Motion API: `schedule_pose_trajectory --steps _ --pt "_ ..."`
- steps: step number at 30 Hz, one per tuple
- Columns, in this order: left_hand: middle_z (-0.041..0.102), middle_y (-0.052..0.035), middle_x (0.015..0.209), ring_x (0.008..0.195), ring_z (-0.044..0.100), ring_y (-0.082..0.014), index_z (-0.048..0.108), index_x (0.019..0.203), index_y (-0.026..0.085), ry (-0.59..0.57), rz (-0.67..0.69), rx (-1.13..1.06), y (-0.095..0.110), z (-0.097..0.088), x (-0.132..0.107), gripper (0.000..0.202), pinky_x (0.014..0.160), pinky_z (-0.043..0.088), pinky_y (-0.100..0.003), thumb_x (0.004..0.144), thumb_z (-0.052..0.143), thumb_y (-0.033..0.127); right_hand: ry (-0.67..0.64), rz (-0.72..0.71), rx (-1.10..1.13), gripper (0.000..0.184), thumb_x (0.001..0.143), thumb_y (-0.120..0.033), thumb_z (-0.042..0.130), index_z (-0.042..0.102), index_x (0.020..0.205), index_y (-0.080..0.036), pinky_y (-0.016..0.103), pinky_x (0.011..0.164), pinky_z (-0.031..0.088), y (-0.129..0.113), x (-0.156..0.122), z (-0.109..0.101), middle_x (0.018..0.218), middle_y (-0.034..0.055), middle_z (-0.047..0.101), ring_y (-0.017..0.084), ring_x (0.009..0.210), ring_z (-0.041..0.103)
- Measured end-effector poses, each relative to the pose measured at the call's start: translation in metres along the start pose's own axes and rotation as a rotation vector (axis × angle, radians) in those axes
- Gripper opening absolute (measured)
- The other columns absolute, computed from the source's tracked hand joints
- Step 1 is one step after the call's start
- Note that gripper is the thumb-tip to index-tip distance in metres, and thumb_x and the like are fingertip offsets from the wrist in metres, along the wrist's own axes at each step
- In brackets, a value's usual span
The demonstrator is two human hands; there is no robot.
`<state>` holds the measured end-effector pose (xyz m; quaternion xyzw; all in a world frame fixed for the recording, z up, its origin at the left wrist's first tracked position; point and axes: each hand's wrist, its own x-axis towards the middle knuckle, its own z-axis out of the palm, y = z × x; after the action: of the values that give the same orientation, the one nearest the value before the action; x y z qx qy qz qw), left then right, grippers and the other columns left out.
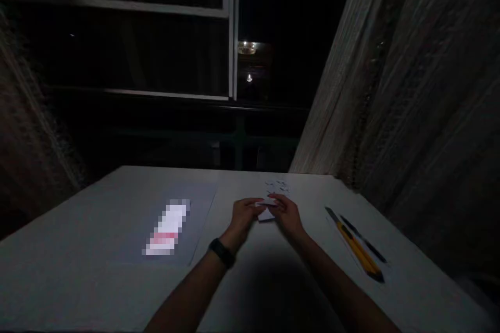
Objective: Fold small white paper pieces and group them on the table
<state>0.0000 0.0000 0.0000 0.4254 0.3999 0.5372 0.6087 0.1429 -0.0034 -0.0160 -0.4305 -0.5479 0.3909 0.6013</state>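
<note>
Between my two hands is a small piece of white paper (267, 201), held near the middle of the table. My left hand (244, 216) pinches its left side, with a dark band on that wrist. On the other side, my right hand (288, 214) has its fingers closed on the same paper. Below the fingers shows another white paper part (266, 214); whether it is a fold of the held piece or a separate sheet I cannot tell. Just beyond the hands lie several small dark-marked scraps or marks (278, 186), too dim to make out.
A yellow utility knife (357, 250) and a dark pen (363, 239) lie to the right on the white table (250, 296). At left, a bright blurred-out phone-like screen (167, 226) rests on a pale sheet (203, 218). Curtains (332, 78) and a dark window stand behind.
</note>
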Motion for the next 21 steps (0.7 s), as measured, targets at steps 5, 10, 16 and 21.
schedule_pose_trajectory --steps 5,10,16,21 --pt "0.068 -0.0118 0.08 0.069 0.061 -0.0174 0.069 0.081 0.009 -0.013 0.006 -0.098 -0.002 -0.006 0.004 0.03 0.064 0.046 -0.027 0.053 0.072 0.018 -0.049 0.022 0.112 0.047 0.054 -0.027 0.073 0.055 0.096 -0.021 0.032 0.067 0.05 -0.004 -0.005 0.011 0.085 0.0025 0.066 0.019 0.077 0.062" --pt "0.068 -0.0143 0.086 0.076 0.062 -0.0208 0.068 0.085 0.007 -0.083 -0.046 -0.141 0.003 -0.002 0.002 0.032 0.07 0.049 -0.031 0.055 0.072 0.018 0.011 0.153 0.171 0.047 0.048 -0.024 0.077 0.056 0.089 -0.018 0.032 0.065 0.05 0.0 -0.001 0.008 0.078 0.0028 0.068 0.019 0.07 0.063" --pt "0.067 -0.0164 0.089 0.078 0.063 -0.0233 0.068 0.085 0.006 -0.19 -0.037 -0.141 0.01 -0.002 0.001 0.033 0.072 0.05 -0.035 0.062 0.068 0.03 -0.001 0.164 0.188 0.047 0.048 -0.026 0.077 0.057 0.09 -0.018 0.031 0.062 0.049 -0.008 0.002 0.0 0.076 0.0026 0.068 0.019 0.067 0.063" --pt "0.068 -0.0136 0.079 0.073 0.063 -0.0217 0.069 0.076 0.006 -0.172 0.012 -0.073 0.01 -0.001 0.001 0.032 0.07 0.05 -0.033 0.062 0.068 0.034 -0.048 0.102 0.174 0.054 0.051 -0.025 0.075 0.052 0.1 -0.02 0.031 0.063 0.049 -0.011 0.001 -0.001 0.081 0.0039 0.067 0.021 0.072 0.063"
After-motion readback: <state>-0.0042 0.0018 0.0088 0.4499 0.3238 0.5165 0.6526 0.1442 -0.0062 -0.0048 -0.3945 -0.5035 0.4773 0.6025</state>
